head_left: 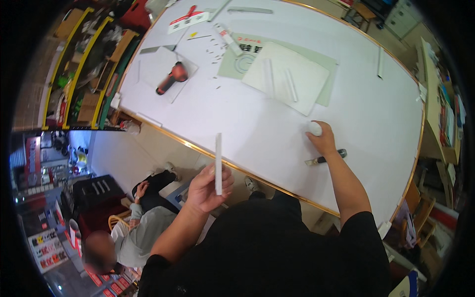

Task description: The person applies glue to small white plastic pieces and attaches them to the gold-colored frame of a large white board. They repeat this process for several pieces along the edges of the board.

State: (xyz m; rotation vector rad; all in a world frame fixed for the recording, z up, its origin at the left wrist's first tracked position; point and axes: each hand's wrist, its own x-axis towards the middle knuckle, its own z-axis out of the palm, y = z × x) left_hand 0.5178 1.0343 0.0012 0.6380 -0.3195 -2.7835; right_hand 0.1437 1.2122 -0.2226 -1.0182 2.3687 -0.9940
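Observation:
My left hand (204, 189) is closed around a narrow white strip (218, 153), which stands upright just off the table's near edge. On the table, my right hand (324, 140) grips a small white round object (314, 128); whether it is a bottle or a roll I cannot tell. Just below that hand lies a utility knife (321, 160) with a dark handle, partly covered by my wrist. Farther off, a white board (292, 67) rests on a pale green sheet (326, 94), with two thin white strips on top.
A red and black cordless drill (173, 78) lies on a clear sheet at the left of the white table (237, 109). Small scraps and a white tube (228, 39) are behind it. Shelves (84, 64) stand at the left. A seated person (148, 218) is at lower left.

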